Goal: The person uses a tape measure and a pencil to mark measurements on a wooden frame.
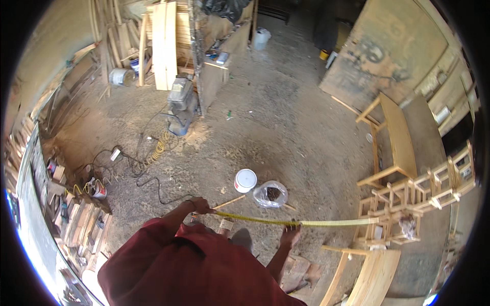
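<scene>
A yellow tape measure (255,219) stretches across in front of me, its blade running out past my right hand toward the wooden frames on the right. My left hand (202,205) is closed on the left end of it. Farther along, the fingers of my right hand (291,234) close on the blade from below. Whether the tape's case sits in my left palm is hidden. Just beyond the tape stand a white lidded bucket (245,180) and a clear plastic bag (270,194) with dark contents. A thin wooden stick (229,201) lies near my left hand.
Slatted wooden frames (418,191) and a bench-like piece (395,135) stand at right, with a pale wooden piece (375,278) nearer. An air compressor (181,102) sits far left of centre; a yellow coiled hose (159,148) and black cable (155,183) cross the floor. Scrap wood (84,224) lies left.
</scene>
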Tool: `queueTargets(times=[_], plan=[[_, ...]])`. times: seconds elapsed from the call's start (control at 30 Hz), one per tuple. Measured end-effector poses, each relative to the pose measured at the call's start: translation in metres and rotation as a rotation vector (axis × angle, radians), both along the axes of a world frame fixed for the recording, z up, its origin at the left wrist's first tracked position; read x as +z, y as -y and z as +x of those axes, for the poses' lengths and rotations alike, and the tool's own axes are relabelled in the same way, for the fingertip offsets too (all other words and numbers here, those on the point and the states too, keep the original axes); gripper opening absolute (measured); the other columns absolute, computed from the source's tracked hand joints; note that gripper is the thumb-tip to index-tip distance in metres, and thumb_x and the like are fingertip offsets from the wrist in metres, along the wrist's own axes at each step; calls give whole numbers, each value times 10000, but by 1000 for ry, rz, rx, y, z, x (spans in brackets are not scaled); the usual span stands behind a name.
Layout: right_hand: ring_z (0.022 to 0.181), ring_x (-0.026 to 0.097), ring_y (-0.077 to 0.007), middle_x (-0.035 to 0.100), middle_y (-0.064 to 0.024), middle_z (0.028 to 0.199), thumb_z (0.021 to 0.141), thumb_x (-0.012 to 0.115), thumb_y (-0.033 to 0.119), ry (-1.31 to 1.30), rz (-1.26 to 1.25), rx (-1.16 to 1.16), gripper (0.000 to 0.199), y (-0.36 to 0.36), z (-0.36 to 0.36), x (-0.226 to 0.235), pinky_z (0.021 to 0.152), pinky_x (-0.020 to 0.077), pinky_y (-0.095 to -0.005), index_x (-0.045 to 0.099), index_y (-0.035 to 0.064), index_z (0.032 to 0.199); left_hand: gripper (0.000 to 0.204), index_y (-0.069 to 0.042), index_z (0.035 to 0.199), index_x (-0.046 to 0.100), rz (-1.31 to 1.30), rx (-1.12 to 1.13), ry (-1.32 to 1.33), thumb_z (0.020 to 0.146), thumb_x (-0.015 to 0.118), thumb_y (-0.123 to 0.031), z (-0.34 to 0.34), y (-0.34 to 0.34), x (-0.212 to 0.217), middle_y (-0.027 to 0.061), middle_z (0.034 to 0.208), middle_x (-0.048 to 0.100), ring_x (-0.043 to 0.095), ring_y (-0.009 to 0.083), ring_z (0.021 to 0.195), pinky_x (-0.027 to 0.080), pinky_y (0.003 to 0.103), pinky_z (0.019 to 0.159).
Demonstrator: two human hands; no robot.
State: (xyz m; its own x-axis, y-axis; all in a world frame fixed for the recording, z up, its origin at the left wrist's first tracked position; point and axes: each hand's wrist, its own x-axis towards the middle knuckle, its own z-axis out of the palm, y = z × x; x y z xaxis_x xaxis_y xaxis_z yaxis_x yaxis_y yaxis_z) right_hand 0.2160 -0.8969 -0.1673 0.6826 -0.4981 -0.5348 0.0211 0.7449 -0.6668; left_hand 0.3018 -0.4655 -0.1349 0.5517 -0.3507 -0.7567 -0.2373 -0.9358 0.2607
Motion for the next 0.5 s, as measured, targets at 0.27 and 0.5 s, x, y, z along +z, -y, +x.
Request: queueTargets(times=[0.27, 0.5], plan=[[679, 603, -159, 662, -33, 909, 896, 590, 396, -171, -188, 572, 334, -89, 187, -26, 593, 473, -293, 541, 173, 1141, 721, -115, 675, 722, -89, 998, 48, 846, 427, -750, 7, -85, 6, 95, 601, 645, 661, 234, 612, 516, 390, 633], [783, 534, -179, 535, -2, 828, 884, 617, 264, -657, -337, 1190, 236, -54, 216, -179, 714, 472, -389, 542, 141, 1071, 691, -91, 711, 744, -207, 1424, 16, 838, 473, -713, 87, -83, -28, 94, 672, 678, 667, 217, 683, 516, 367, 674]])
